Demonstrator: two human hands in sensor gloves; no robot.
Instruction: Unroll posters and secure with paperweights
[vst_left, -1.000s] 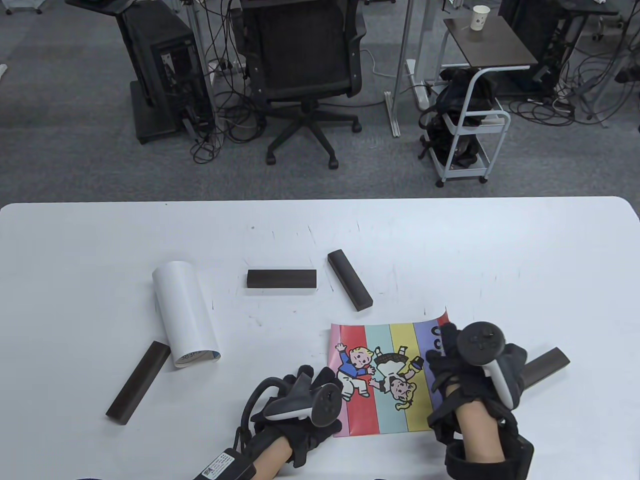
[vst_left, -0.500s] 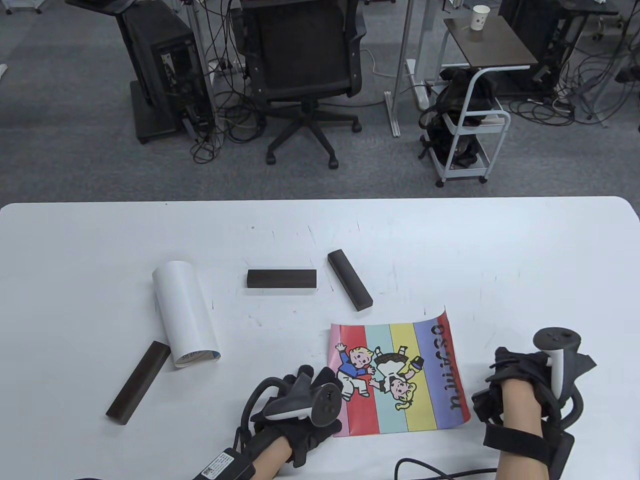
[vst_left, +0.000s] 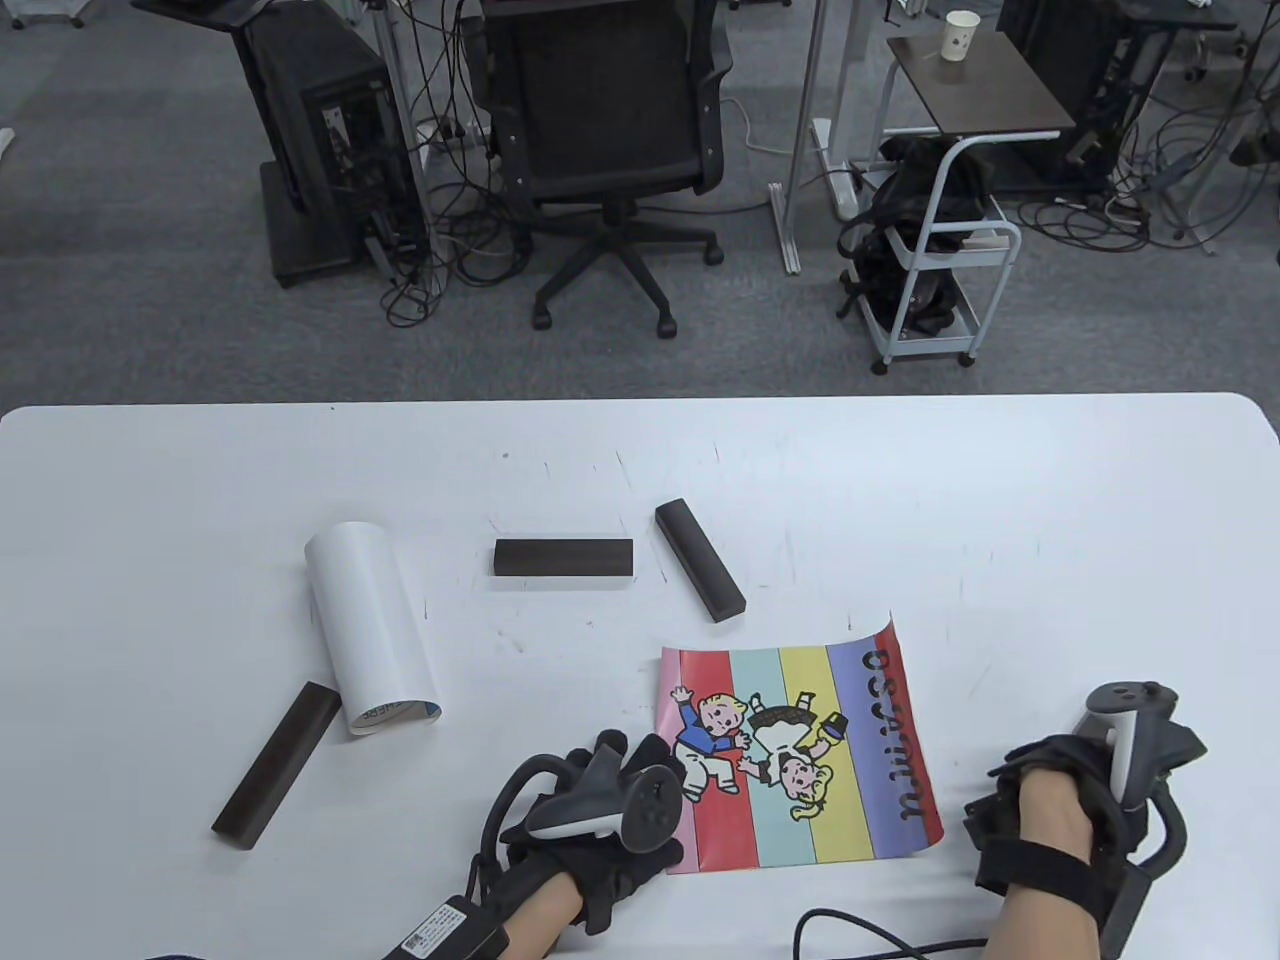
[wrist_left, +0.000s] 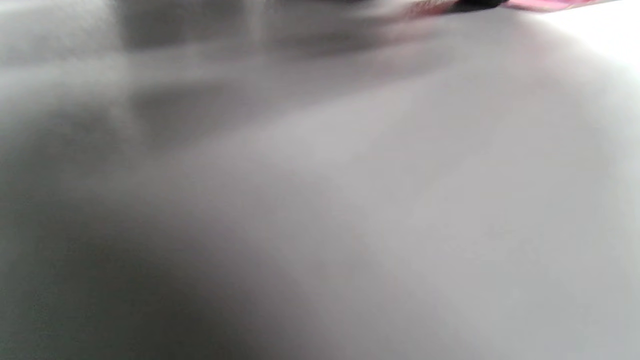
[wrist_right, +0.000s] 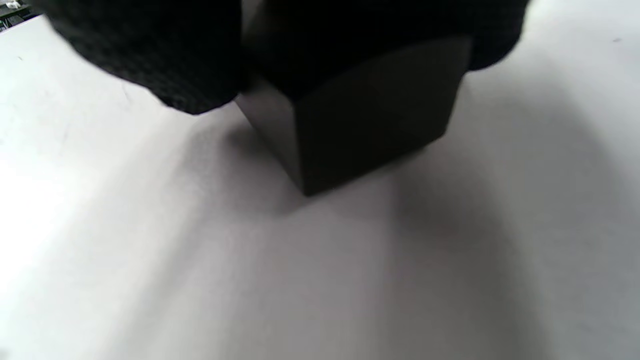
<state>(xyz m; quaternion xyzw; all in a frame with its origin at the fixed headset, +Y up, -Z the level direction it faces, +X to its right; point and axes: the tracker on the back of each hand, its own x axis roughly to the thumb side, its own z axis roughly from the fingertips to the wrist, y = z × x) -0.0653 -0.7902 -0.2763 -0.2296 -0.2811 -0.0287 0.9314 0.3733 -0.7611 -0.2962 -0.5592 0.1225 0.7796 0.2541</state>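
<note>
An unrolled cartoon poster (vst_left: 800, 750) with coloured stripes lies flat near the table's front edge; its far right corner curls up slightly. My left hand (vst_left: 640, 757) presses on its left edge. My right hand (vst_left: 1085, 745) is on the table to the right of the poster, apart from it, and covers a dark paperweight block. In the right wrist view my gloved fingers (wrist_right: 165, 60) grip that block (wrist_right: 360, 120), which touches the table. A second poster (vst_left: 370, 625) lies rolled up, white, at the left.
Three more dark paperweights lie on the table: one (vst_left: 563, 558) at the centre, one (vst_left: 700, 573) angled just beyond the poster, one (vst_left: 275, 765) left of the roll. A black cable (vst_left: 860, 925) runs along the front edge.
My right hand lifted off the poster's right edge and moved right onto the paperweight there. The poster's purple stripe is now uncovered. The left hand has not moved.
</note>
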